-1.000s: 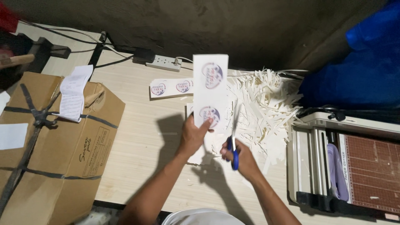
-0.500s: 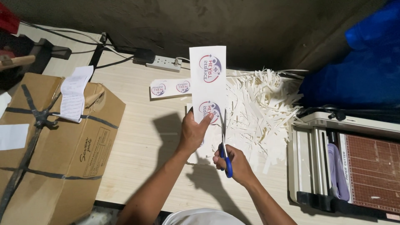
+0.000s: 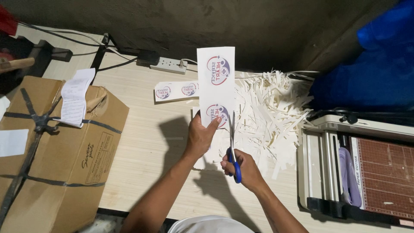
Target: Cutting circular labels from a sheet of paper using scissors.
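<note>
At the left a cardboard box (image 3: pixel 56 151) is set, well apart; the left hand (image 3: pixel 200 136) is closed in a pinch on the lower end of the printed paper strip (image 3: pixel 216 84), held upright with its long axis away from the body; just right, the scissors (image 3: pixel 232 144) are gripped by the right hand (image 3: pixel 241 168), blades along the strip's right edge; paper offcuts (image 3: pixel 271 112) and a paper cutter (image 3: pixel 358 168) crowd the right

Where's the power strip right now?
In the head view, the power strip lies at the table's far edge by the wall, left of the held paper strip and behind the cut labels.
</note>
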